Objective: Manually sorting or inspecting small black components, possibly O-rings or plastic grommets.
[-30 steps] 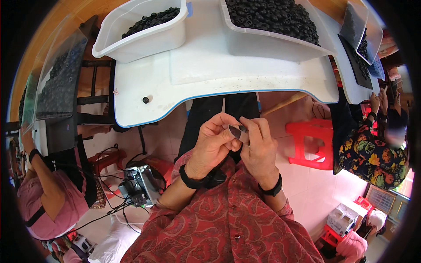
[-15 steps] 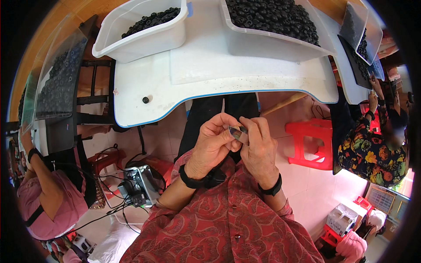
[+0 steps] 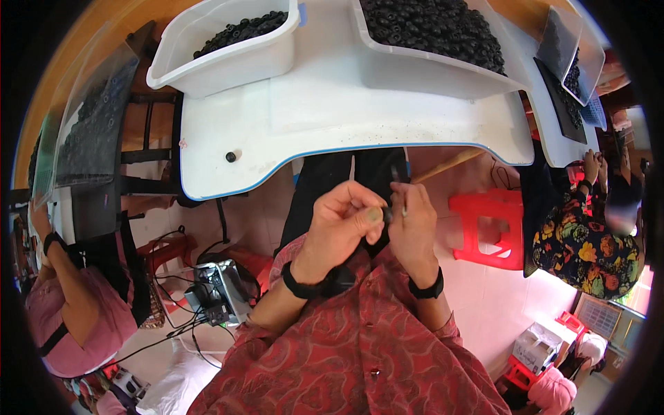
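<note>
Left hand [image 3: 335, 225] and right hand [image 3: 415, 231] close together, fingers [image 3: 417, 198] curled, 2 forearms [image 3: 274, 311] angled inward

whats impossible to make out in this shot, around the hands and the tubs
- Head view: small dark piece at the left hand; that hand partly covers it, so its shape is unclear.
- Head view: thin object in the right hand; blurred and partly covered by that hand.
- Head view: far end of the right tub; cut off by the upper edge.
- Head view: how many black rings it holds; upper ones hide lower ones.
</note>
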Demonstrator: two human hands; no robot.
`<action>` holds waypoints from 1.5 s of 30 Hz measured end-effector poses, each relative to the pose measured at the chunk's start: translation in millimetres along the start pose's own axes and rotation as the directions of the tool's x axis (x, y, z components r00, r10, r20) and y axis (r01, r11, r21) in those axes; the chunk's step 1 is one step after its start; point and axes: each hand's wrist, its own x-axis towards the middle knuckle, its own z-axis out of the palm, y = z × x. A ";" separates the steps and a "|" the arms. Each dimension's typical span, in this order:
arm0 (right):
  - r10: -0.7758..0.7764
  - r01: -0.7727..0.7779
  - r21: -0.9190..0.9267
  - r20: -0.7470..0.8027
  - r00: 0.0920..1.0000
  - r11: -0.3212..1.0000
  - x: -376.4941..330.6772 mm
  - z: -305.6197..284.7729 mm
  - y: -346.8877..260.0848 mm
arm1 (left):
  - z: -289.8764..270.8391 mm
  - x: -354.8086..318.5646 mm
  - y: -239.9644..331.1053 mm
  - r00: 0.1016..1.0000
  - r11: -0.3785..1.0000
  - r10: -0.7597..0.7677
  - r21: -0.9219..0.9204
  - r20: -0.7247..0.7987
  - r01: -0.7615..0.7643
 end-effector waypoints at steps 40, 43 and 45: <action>0.233 -0.218 0.795 0.099 0.967 0.566 -12.1 -8.9 -34.7 | -8.0 -2.5 -10.0 0.990 0.993 0.050 0.108 -0.132 -0.036; 0.256 -0.276 0.826 0.167 0.952 0.491 -8.1 -14.2 -34.6 | -11.1 -3.3 -10.2 0.993 0.989 0.054 0.140 -0.105 -0.039; 0.267 -0.312 0.823 0.203 0.942 0.474 -7.1 -16.7 -30.5 | -12.8 -3.0 -9.8 0.994 0.992 0.028 0.128 -0.106 -0.014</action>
